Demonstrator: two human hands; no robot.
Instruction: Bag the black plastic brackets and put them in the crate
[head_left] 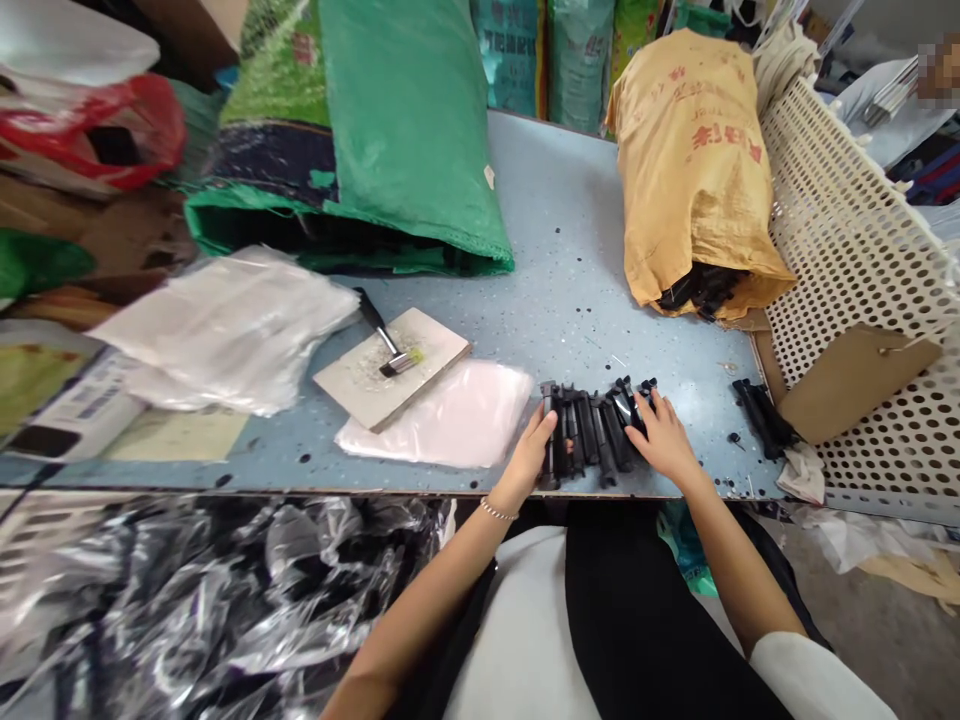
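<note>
Several slim black plastic parts (592,430) lie side by side in a row near the front edge of the table. My left hand (531,450) is at the row's left end, its thumb and fingers closed around the outermost part. At the right end, my right hand (666,440) rests with fingers spread, touching the tops of the parts there. The parts on that side lie tilted and less even. Some fingertips of my left hand are hidden behind the parts.
An orange woven sack (690,150) with black parts at its mouth lies at the back right, beside a perforated white panel (847,240). A green sack (412,130) lies behind. Clear plastic bags (232,320) and a brush (382,335) on a board (352,385) are left.
</note>
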